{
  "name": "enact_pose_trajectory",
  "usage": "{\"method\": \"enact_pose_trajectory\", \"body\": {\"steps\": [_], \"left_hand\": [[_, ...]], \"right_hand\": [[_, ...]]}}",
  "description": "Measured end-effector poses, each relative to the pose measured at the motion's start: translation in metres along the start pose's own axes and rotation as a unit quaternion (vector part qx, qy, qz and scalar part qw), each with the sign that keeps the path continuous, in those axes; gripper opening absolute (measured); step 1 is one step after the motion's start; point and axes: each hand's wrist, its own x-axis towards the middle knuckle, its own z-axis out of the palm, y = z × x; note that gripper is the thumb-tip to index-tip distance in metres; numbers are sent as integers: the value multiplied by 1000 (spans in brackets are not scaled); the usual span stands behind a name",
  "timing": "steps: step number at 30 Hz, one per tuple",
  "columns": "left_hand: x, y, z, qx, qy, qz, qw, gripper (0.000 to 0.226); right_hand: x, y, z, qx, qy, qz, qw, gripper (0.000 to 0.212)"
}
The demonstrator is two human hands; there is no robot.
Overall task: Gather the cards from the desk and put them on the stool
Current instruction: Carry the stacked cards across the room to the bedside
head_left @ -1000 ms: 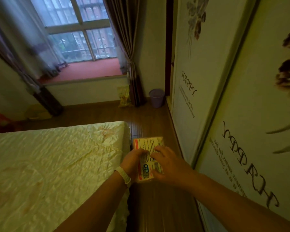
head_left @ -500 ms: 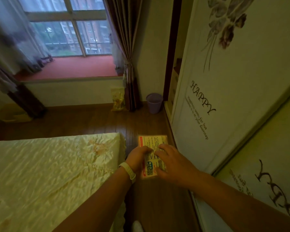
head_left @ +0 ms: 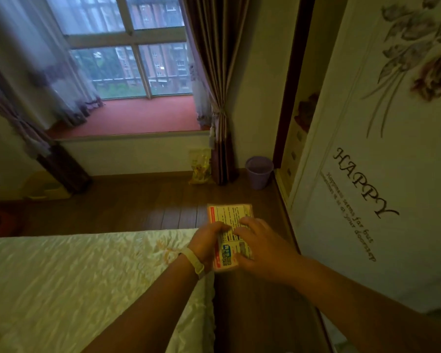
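Cards (head_left: 230,220): a squared-up stack, held in the air above the wooden floor, just off the corner of the bed. Top face is pale with an orange-red border, rows of small dark print and a blue block of lettering near the lower end; the text cannot be read. The long axis runs away from the camera, the far end slightly raised. The near half is partly covered by fingers. No stool is seen.
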Motion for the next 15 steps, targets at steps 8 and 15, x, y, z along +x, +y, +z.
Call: {"method": "enact_pose_trajectory", "body": {"steps": [8, 15], "left_hand": [[69, 33, -22, -15, 14, -6, 1000, 38], [161, 101, -4, -22, 44, 15, 999, 40]], "right_hand": [[89, 41, -3, 4, -32, -60, 998, 63], [188, 108, -45, 4, -15, -97, 995, 63]]}}
